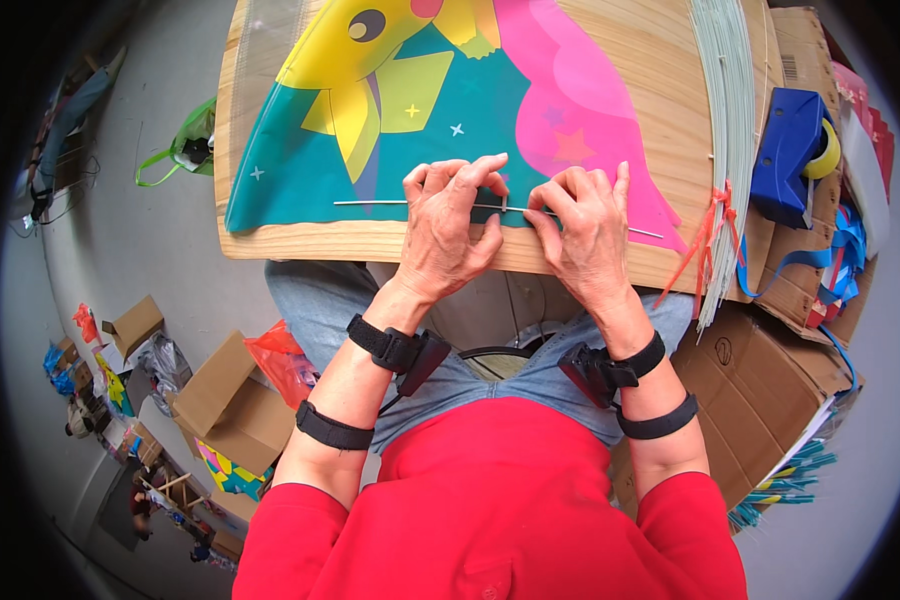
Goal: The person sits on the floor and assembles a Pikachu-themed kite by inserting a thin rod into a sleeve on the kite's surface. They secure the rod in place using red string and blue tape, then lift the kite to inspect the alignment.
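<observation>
The left hand [446, 228] and right hand [587, 235], fingers curled, grip a thin white rod [370, 202] along the printed sheet [475, 115], near the table [320, 241]'s front edge. Bare wood borders that edge; a rod bundle [732, 120] crowds the right.

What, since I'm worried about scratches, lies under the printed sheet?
The wooden tabletop shows past the near edge and both sides of the printed sheet; anything else directly beneath is covered.
</observation>
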Demonstrator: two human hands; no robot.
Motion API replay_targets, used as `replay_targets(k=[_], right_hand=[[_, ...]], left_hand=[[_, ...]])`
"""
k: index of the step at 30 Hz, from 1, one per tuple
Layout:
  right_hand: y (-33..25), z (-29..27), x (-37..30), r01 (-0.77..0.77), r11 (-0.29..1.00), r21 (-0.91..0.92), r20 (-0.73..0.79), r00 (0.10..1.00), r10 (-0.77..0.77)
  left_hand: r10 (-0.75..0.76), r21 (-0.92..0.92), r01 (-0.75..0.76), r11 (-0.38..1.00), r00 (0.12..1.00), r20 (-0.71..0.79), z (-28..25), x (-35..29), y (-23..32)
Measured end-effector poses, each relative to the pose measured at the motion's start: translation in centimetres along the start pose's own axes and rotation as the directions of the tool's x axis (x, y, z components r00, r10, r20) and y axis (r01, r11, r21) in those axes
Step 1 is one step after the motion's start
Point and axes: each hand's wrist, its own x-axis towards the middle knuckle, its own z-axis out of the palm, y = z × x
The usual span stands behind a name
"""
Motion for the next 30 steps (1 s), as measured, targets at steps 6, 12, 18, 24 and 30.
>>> replay_targets(k=[6,12,18,24,30], right_hand=[[-0.05,-0.06,0.02,0.002,1.000,-0.004,-0.003,1.000,-0.002],[0.07,0.03,-0.01,0.009,1.000,0.005,-0.010,1.000,-0.009],[0.00,-0.01,0.02,0.004,1.000,0.008,-0.007,1.000,-0.004],[0.03,-0.05,0.03,0.004,1.000,0.006,-0.007,1.000,-0.004],[-0.13,-0.05,0.09,0.000,1.000,0.006,-0.014,1.000,0.000]], left_hand=[[0.000,-0.006,0.000,1.000,1.000,0.001,-0.05,0.02,0.04],[0.015,0.001,-0.015,1.000,1.000,-0.008,0.05,-0.02,-0.05],[0.013,-0.006,-0.013,1.000,1.000,0.000,-0.17,0.10,0.25],[0.012,0.006,-0.012,1.000,1.000,-0.008,0.09,0.02,0.06],[0.015,0.008,-0.015,1.000,1.000,-0.018,0.14,0.05,0.04]])
